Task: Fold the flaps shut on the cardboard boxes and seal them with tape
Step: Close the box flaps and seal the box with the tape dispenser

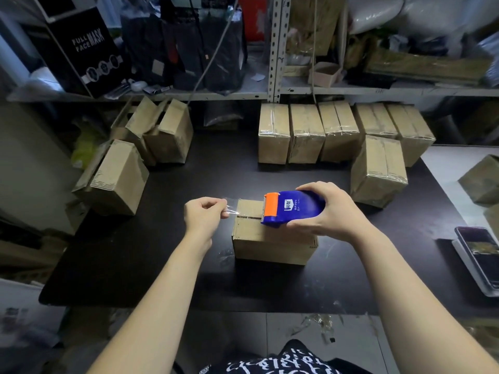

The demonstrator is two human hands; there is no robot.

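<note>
Pinching tape [231, 209] w/ left hand [205, 215], right hand [329, 211] gripping dispenser [293, 209].

Black worktable [167, 265]; cluttered grey metal shelving [275, 49] behind.

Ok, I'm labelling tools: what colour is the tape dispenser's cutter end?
The cutter end is orange, on the blue tape dispenser; head view.

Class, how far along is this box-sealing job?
Done: the taped boxes at back right. In hand: the left hand pinches tape drawn from the dispenser in the right hand, over the centre box. Left: open-flapped boxes at back left.
</note>
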